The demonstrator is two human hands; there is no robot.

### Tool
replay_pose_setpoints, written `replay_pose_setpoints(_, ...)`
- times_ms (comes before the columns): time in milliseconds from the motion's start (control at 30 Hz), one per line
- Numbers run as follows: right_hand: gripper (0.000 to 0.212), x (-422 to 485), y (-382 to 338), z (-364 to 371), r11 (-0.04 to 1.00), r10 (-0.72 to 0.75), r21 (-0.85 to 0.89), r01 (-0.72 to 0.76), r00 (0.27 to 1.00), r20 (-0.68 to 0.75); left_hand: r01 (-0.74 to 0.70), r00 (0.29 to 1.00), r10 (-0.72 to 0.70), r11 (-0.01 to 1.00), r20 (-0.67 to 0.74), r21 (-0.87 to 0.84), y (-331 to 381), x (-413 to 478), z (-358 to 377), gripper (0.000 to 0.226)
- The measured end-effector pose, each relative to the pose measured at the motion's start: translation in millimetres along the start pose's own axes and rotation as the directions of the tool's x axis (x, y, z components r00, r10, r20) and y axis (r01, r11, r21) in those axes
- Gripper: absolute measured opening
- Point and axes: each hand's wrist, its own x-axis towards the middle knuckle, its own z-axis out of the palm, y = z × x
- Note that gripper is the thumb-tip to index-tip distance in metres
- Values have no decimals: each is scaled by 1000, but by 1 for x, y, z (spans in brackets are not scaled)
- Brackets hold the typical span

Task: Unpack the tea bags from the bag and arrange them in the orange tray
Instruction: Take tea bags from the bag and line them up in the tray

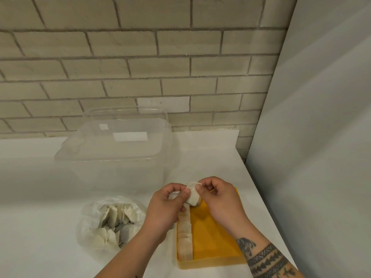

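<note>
An orange tray (214, 235) lies on the white counter at the lower right, with a row of several tea bags (185, 235) standing along its left wall. Above the tray's far end, my left hand (167, 207) and my right hand (218, 199) both pinch a small stack of white tea bags (193, 195). A clear plastic bag (112, 221) sits open to the left of the tray, with several loose tea bags inside it. My forearms cover the tray's near left and right corners.
A large clear plastic container (120, 155) with its lid on stands behind the bag, near the brick wall (140, 67). A grey panel (321, 137) rises just right of the counter's edge (259, 189).
</note>
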Motion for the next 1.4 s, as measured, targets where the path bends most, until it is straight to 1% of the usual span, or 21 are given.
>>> replay_pose_setpoints(33, 1, 1, 0, -2, 1000, -2, 9, 2, 1000, 17, -6, 1000, 6, 1000, -5, 16, -1, 0, -1, 9)
replay_pose_setpoints(100, 9, 0, 4, -3, 1000, 7, 20, -8, 998, 59, -2, 1000, 2, 1000, -20, 0, -3, 1, 0, 8)
replay_pose_setpoints(167, 7, -2, 9, 1, 999, 27, -39, -24, 995, 98, 14, 1000, -15, 999, -27, -39, -5, 3, 2, 8)
replay_pose_setpoints(200, 12, -2, 13, 3, 996, 26, -85, -17, 994, 108, 23, 999, -24, 999, -29, -44, -6, 4, 3, 7)
replay_pose_setpoints(267, 22, -1, 20, 5, 991, 32, -129, -21, 996, 81, 39, 998, -41, 999, -42, -31, -9, 7, 5, 7)
replay_pose_setpoints(333, 19, 4, 26, 2, 988, 50, -145, -45, 998, 33, 35, 995, -36, 999, -92, -8, -13, 12, 2, 7)
replay_pose_setpoints(433, 12, 15, 37, -5, 971, 114, -208, -115, 993, -14, 52, 981, -33, 994, -190, 93, -25, 24, -7, 8)
replay_pose_setpoints(533, 9, 23, 53, -4, 944, 176, -284, -166, 984, 12, 97, 972, -42, 968, -231, 232, -45, 37, -15, 7)
replay_pose_setpoints(633, 12, 29, 67, 4, 919, 217, -347, -186, 975, 54, 154, 973, -85, 931, -213, 331, -59, 42, -15, 16)
replay_pose_setpoints(767, 11, 33, 78, 17, 910, 248, -357, -209, 967, 66, 186, 976, -125, 903, -179, 388, -67, 43, -12, 18)
replay_pose_setpoints(900, 12, 34, 86, 24, 900, 254, -378, -216, 966, 54, 189, 975, -125, 899, -181, 395, -68, 44, -12, 17)
replay_pose_setpoints(1133, 21, 36, 89, 24, 883, 288, -387, -265, 958, 1, 194, 974, -130, 899, -184, 393, -69, 45, -12, 17)
replay_pose_setpoints(1400, 16, 37, 90, 29, 880, 274, -406, -247, 962, 9, 199, 975, -140, 901, -175, 386, -65, 42, -11, 18)
